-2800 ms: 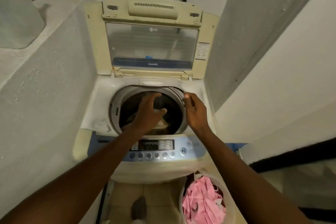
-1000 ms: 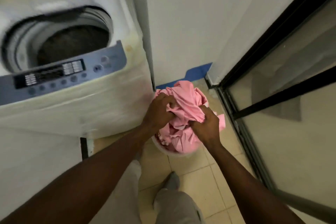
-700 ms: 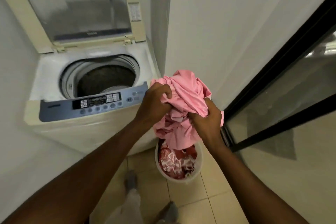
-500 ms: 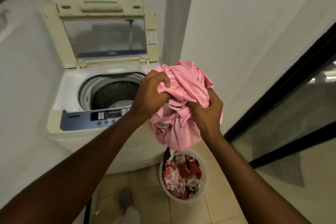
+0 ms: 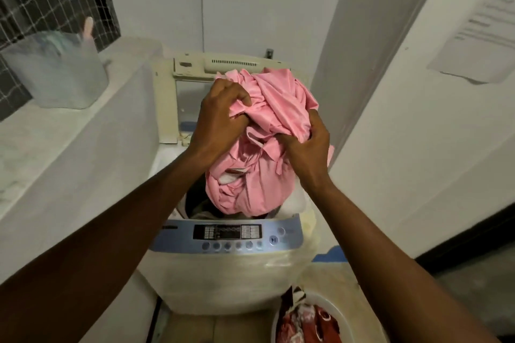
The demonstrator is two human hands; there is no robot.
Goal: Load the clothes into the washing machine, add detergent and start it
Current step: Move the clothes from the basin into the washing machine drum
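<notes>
We are gripping a crumpled bundle of pink cloth (image 5: 262,147) with both hands, left hand (image 5: 220,120) and right hand (image 5: 305,145), fingers curling tight into the fabric. We are holding it above the open drum of the cream top-loading washing machine (image 5: 231,273). A white round basket (image 5: 328,312) of red patterned clothes is sitting on the floor at its right.

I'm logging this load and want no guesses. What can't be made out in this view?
- Drum contents: mostly hidden by the pink bundle held in both hands.
- Control panel labels: too small.
- Laundry basket: cut off by the bottom edge.
- Wall notice: blurred, cut off at right.
</notes>
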